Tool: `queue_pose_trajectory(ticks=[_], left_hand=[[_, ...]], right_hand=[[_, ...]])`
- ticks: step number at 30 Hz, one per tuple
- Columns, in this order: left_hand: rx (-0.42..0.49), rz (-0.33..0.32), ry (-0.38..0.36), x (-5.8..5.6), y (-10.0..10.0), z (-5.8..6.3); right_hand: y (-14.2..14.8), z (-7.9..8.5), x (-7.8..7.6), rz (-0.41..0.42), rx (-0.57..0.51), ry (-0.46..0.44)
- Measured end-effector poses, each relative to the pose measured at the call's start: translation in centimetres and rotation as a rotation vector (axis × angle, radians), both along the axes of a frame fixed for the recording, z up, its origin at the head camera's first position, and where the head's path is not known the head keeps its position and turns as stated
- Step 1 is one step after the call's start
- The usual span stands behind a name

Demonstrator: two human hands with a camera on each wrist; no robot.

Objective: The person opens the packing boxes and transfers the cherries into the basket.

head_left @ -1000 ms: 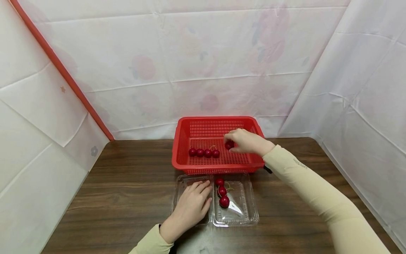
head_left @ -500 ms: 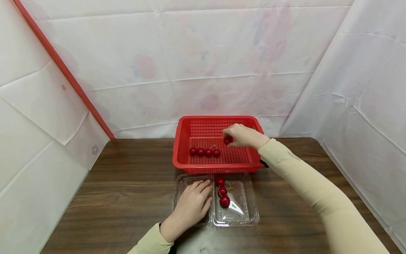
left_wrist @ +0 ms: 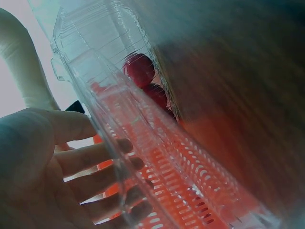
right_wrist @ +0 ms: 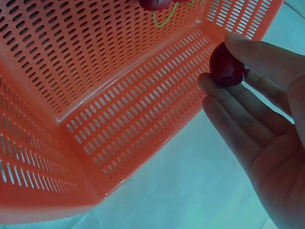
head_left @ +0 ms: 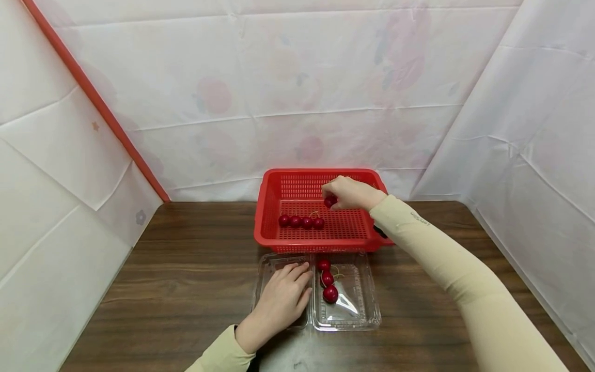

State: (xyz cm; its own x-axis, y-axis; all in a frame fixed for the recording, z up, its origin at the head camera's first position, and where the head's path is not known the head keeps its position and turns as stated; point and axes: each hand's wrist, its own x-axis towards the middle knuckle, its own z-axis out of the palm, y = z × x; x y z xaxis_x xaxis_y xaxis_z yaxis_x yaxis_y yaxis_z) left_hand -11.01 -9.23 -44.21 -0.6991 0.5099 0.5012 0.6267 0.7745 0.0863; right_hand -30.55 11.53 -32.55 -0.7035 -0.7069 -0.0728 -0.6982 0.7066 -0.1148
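Observation:
Over the red basket, my right hand pinches a dark red cherry between thumb and fingertips; the right wrist view shows this grip closely. Below it, a row of several cherries lies on the basket floor, some with green stems. My left hand rests with extended fingers on the left half of a clear plastic clamshell box. In the left wrist view its fingers lie against the clear plastic. Three cherries stand in a line in the box's right half.
The basket and the box stand close together on a dark wood table, the basket behind. A white patterned cloth hangs behind and at both sides. A red strip runs down the left corner.
My right hand has risen slightly and shifted left above the basket with the cherry in its fingers. The left hand stays on the box.

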Motion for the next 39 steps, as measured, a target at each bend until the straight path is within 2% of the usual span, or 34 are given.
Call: queue_pose_trajectory(ticks=[18,39], left_hand=[[-0.013,0.005,-0.011,0.2,0.3,0.1],[-0.009,0.006,-0.012,0.5,0.1,0.1]], right_hand=[[-0.3,-1.6,-1.6,-0.058,0.028,-0.062],[-1.6,-2.7,-2.2,-0.091,0.1,-0.084]])
